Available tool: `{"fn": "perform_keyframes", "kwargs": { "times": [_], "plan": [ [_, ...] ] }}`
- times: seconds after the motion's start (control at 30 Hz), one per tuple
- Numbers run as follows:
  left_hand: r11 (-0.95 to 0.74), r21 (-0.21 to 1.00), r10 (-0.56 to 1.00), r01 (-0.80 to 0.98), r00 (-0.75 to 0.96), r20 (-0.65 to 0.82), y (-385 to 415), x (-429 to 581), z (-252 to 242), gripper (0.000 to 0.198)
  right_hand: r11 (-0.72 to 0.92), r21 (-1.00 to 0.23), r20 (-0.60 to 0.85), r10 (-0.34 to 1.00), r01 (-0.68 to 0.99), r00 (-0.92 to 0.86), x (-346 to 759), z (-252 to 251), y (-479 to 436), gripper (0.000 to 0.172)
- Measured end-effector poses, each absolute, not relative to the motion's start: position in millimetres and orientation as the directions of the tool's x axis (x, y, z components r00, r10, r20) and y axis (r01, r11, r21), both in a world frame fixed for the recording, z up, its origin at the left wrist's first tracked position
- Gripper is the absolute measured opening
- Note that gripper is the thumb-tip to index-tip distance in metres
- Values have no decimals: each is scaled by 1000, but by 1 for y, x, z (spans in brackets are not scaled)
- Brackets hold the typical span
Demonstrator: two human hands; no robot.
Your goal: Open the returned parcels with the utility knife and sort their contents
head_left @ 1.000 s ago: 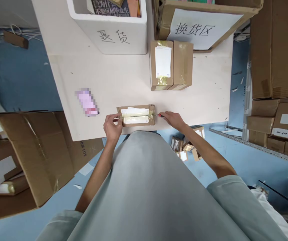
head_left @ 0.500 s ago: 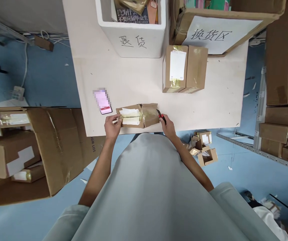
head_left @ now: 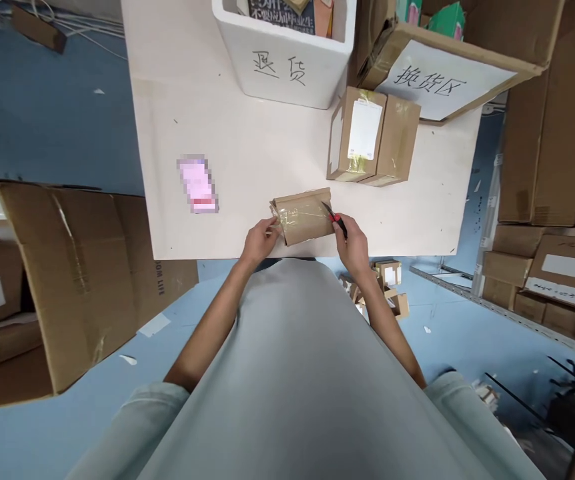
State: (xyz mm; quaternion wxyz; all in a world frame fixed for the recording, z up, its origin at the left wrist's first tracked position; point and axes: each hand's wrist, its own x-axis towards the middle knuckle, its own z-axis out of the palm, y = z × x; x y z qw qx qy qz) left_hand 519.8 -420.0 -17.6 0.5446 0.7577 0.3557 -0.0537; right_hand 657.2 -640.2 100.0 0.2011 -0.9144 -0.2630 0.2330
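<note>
In the head view, the parcel (head_left: 305, 223) lies on the table (head_left: 247, 147) on the wearer's side of the tub (head_left: 287, 70), well apart from it. The left hand (head_left: 261, 241) pinches the parcel's left end; whether the fingertips have cardboard or loose tape is too small to tell. The right hand (head_left: 352, 243) is wrapped around the knife (head_left: 337, 220), its blade over the parcel's right end.

To cut well here, I would hold the blade shallow, follow the tape, aim strokes away from the left fingers, and keep the parcel braced against the table.

The parcel is oblong brown cardboard with creased edges under wrinkled, glossy tape. The tub is white, smooth and probably foam, with thick rounded walls. Two boxes (head_left: 375, 137), crisp-edged cardboard, stand nearer the wearer than the tub and to its right.
</note>
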Motion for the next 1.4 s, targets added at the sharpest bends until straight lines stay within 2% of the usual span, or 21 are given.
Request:
{"fn": "perform_keyframes", "kwargs": {
  "times": [0.1, 0.2, 0.27, 0.4, 0.5, 0.7, 0.87, 1.23, 1.4],
  "plan": [
    [-111, 838, 540, 535, 740, -401, -413, 517, -2, 35, -796, -444, -335, 573, 411, 748, 654, 111, -635, 50],
    [-90, 892, 603, 443, 737, -305, -396, 515, 22, 40, -841, -342, -359, 529, 419, 769, 644, 125, -627, 50],
    [-85, 913, 588, 398, 760, -276, -384, 518, 38, 45, -857, -300, -357, 507, 418, 784, 635, 135, -620, 50],
    [-124, 928, 499, 351, 831, -248, -365, 535, 52, 40, -845, -335, -397, 528, 417, 751, 616, 155, -603, 46],
    [-161, 932, 431, 324, 873, -229, -356, 548, 47, 29, -847, -306, -506, 532, 435, 679, 603, 164, -587, 43],
    [-185, 928, 350, 324, 904, -245, -342, 558, 34, 18, -858, -183, -634, 476, 479, 610, 586, 169, -548, 52],
    [-185, 938, 316, 293, 922, -226, -337, 560, 28, 20, -891, -105, -658, 395, 441, 641, 582, 168, -521, 54],
    [-189, 945, 315, 268, 928, -200, -339, 561, 25, 19, -903, 58, -689, 272, 426, 672, 568, 186, -488, 43],
    [-189, 946, 313, 263, 929, -196, -344, 562, 23, 17, -896, 171, -668, 201, 411, 716, 556, 178, -468, 49]
  ]
}}
